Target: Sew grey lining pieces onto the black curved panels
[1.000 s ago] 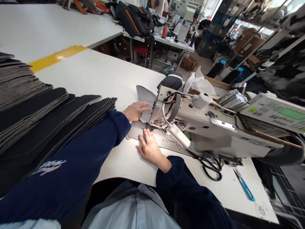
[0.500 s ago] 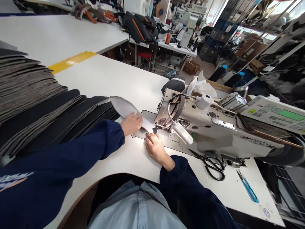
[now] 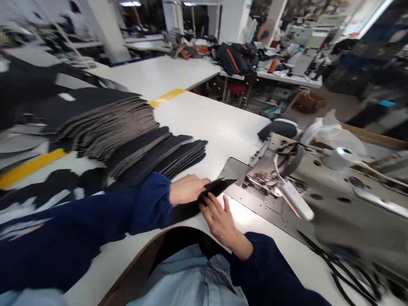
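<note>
A dark fabric piece [image 3: 216, 189], its narrow tip pointing right, is in front of the sewing machine [image 3: 347, 199], off the needle area. My left hand [image 3: 188, 189] is closed on its left part, with the fingertips partly hidden behind the fabric. My right hand [image 3: 221, 219] grips the near edge; some fingers lie on the fabric, one finger stands apart, and the thumb is hard to see. Left of my hands lie fanned stacks of dark cut pieces [image 3: 153, 155]. The machine's metal bed plate [image 3: 234, 170] is just beyond the fabric tip.
Black scissors [image 3: 338, 263] lie by the machine at lower right. A taller stack of pieces [image 3: 117, 123] stands on the left of the white table [image 3: 219, 123]. A small lamp [image 3: 296, 199] hangs over the machine bed. Behind are another table, bags and a person [image 3: 78, 23].
The piece has come away from the needle area toward me, and its dark side now shows instead of the pale one. Both hands moved back with it. The view has swung left.
</note>
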The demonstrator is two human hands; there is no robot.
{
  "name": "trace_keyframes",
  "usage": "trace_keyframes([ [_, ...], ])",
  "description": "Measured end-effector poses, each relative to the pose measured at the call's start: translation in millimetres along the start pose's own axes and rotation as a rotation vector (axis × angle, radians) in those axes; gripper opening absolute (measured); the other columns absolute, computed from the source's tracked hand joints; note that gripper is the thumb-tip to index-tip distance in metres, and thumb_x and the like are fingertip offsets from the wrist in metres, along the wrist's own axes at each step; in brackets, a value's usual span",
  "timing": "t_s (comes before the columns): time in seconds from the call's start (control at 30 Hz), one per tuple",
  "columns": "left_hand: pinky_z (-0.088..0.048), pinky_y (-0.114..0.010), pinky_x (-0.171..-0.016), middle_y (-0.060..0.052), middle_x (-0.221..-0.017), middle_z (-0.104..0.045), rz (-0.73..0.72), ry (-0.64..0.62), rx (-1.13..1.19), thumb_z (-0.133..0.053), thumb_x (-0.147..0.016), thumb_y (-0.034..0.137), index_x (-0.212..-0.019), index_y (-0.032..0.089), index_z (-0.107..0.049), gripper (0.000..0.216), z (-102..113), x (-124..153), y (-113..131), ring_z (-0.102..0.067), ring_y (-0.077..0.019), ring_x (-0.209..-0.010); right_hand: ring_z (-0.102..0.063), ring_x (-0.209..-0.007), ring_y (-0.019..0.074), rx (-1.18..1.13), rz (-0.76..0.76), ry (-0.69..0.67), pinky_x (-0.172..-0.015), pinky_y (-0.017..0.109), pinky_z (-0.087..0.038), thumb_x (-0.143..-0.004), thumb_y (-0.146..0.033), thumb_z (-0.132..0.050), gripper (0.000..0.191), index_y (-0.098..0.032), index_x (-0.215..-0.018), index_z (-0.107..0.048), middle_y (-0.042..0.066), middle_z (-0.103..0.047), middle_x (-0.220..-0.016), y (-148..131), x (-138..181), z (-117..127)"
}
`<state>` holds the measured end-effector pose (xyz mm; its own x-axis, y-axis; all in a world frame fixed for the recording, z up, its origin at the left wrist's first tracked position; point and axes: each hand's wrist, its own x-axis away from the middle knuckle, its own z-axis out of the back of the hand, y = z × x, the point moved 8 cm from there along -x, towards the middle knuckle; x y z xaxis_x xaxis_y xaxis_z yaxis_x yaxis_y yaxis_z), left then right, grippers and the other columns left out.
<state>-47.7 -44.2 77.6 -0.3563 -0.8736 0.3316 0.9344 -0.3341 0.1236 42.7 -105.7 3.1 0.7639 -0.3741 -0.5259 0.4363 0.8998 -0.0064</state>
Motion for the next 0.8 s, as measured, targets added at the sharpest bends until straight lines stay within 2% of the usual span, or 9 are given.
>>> trace_keyframes([
  [0.1,-0.048,-0.021,-0.065,-0.003,-0.081,-0.072,0.066,0.024,0.237,-0.048,-0.094,0.024,-0.109,0.016,-0.065,0.024,-6,-16,-26,-0.069,-0.0169,-0.076,-0.054,-0.116,0.0276,-0.039,0.001,-0.036,-0.109,0.056,-0.033,-0.09,-0.006,-0.038,0.033,-0.017,-0.108,-0.064,0.013,-0.066,-0.104,1,-4,-12],
  [0.2,-0.049,-0.019,-0.067,0.002,-0.082,-0.072,0.291,0.174,0.246,-0.049,-0.094,0.028,-0.115,0.022,-0.065,0.027,5,-13,-87,-0.067,-0.0123,-0.073,-0.059,-0.106,0.0255,-0.092,0.019,0.029,-0.101,0.051,-0.048,-0.088,-0.003,-0.035,0.034,-0.017,-0.098,-0.064,0.012,-0.063,-0.1,7,0,-10],
  [0.27,-0.05,-0.023,-0.076,-0.003,-0.1,-0.072,0.466,0.343,0.13,-0.048,-0.095,0.032,-0.117,0.021,-0.064,0.029,27,6,-135,-0.066,-0.0158,-0.091,-0.058,-0.11,0.0254,-0.102,0.0,0.066,-0.097,0.046,-0.053,-0.085,0.0,-0.034,0.035,-0.017,-0.097,-0.063,0.014,-0.061,-0.107,13,6,-7],
  [0.33,-0.049,-0.032,-0.083,-0.013,-0.121,-0.064,0.599,0.45,0.042,-0.047,-0.096,0.034,-0.121,0.015,-0.06,0.034,47,33,-180,-0.059,-0.0246,-0.111,-0.057,-0.114,0.0264,-0.073,-0.018,0.085,-0.095,0.045,-0.055,-0.082,0.003,-0.034,0.038,-0.016,-0.096,-0.063,0.016,-0.061,-0.112,17,11,-6],
  [0.37,-0.049,-0.035,-0.084,-0.017,-0.125,-0.06,0.665,0.458,0.011,-0.048,-0.095,0.035,-0.122,0.013,-0.059,0.037,53,46,-201,-0.057,-0.028,-0.114,-0.057,-0.116,0.0272,-0.053,-0.018,0.091,-0.095,0.046,-0.055,-0.081,0.004,-0.034,0.038,-0.015,-0.096,-0.063,0.017,-0.061,-0.114,17,13,-6],
  [0.43,-0.05,-0.035,-0.084,-0.017,-0.124,-0.06,0.752,0.397,-0.05,-0.05,-0.094,0.039,-0.118,0.012,-0.061,0.038,58,66,-232,-0.058,-0.0284,-0.111,-0.056,-0.119,0.0291,-0.027,-0.004,0.091,-0.094,0.048,-0.055,-0.081,0.004,-0.035,0.039,-0.013,-0.097,-0.065,0.019,-0.061,-0.118,16,15,-7],
  [0.57,-0.048,-0.035,-0.09,-0.009,-0.112,-0.066,0.697,0.255,-0.083,-0.036,-0.099,0.042,-0.113,0.012,-0.063,0.043,53,77,-254,-0.061,-0.0234,-0.103,-0.052,-0.126,0.0308,-0.046,0.019,-0.028,-0.099,0.052,-0.05,-0.083,0.002,-0.039,0.043,-0.011,-0.114,-0.064,0.022,-0.059,-0.129,13,14,-14],
  [0.7,-0.048,-0.039,-0.091,-0.012,-0.12,-0.063,0.729,0.181,-0.211,-0.04,-0.094,0.057,-0.127,0.011,-0.057,0.059,44,73,-267,-0.06,-0.026,-0.104,-0.051,-0.128,0.0302,-0.062,-0.027,-0.185,-0.103,0.053,-0.046,-0.085,0.0,-0.042,0.054,-0.015,-0.137,-0.053,0.02,-0.057,-0.134,16,13,-20],
  [0.8,-0.048,-0.035,-0.088,-0.008,-0.109,-0.067,0.671,0.252,-0.259,-0.03,-0.094,0.059,-0.114,0.012,-0.065,0.063,48,68,-278,-0.062,-0.02,-0.093,-0.051,-0.128,0.0304,-0.056,-0.048,-0.233,-0.105,0.053,-0.043,-0.089,-0.004,-0.043,0.051,-0.017,-0.138,-0.052,0.019,-0.055,-0.137,18,13,-20],
])
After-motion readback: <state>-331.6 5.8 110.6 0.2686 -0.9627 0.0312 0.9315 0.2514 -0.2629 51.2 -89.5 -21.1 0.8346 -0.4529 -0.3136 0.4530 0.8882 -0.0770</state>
